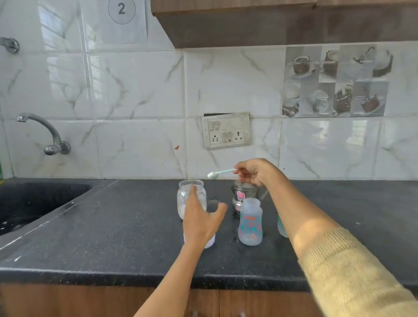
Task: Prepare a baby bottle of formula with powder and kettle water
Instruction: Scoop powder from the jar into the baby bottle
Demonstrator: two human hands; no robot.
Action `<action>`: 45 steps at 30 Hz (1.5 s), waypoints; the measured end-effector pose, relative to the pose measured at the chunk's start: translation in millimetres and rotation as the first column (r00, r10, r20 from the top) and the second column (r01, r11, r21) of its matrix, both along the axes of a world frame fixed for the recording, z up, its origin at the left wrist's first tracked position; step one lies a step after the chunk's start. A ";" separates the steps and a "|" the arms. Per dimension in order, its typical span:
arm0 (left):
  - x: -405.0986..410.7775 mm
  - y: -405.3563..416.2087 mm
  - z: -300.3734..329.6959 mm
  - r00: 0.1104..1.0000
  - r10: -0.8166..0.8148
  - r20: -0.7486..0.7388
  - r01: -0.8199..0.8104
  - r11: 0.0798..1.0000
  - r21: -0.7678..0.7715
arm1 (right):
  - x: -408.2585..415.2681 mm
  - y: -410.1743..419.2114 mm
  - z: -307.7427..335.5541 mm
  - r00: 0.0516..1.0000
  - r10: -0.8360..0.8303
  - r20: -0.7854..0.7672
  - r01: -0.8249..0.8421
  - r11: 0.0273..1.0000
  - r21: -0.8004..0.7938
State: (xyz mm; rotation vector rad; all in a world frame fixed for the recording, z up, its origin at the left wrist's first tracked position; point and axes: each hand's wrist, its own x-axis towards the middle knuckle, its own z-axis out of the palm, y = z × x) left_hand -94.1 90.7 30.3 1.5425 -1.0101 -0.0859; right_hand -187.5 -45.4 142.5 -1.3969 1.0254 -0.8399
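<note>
white lid (211,242) – mostly behind left hand (199,220) | teal object (281,226) – behind right forearm

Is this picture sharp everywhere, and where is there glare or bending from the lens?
Head view: soft all over, left hand and jar motion-blurred; window glare on the wall tiles; wide-angle lens bows the counter edge and tile lines.

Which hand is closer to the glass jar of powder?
Left. The left hand reaches at the glass jar, overlapping its front; the right hand is off to its right, holding a scoop above the counter.
</note>
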 end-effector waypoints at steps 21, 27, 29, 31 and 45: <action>-76.2 -6.4 -29.5 0.987 -0.158 -0.029 0.160 0.948 0.274 | -100.0 30.5 -41.4 0.971 -0.216 -0.103 0.197 0.966 -0.169; -73.6 -10.7 -32.0 0.989 -0.143 0.024 0.130 0.949 0.286 | -92.8 42.4 -34.0 0.899 -0.339 -0.279 0.139 0.823 -0.551; -73.2 -11.8 -33.5 0.991 -0.132 0.031 0.118 0.952 0.282 | -89.8 50.6 -33.2 0.875 -0.361 -0.321 0.042 0.718 -0.694; -73.5 -12.7 -34.3 0.992 -0.127 0.026 0.115 0.954 0.277 | -86.3 59.4 -33.0 0.857 -0.378 -0.351 -0.055 0.609 -0.791; -71.9 -15.6 -34.9 0.991 -0.125 0.048 0.107 0.955 0.277 | -88.9 71.0 -38.2 0.789 -0.443 -0.425 -0.252 0.398 -0.882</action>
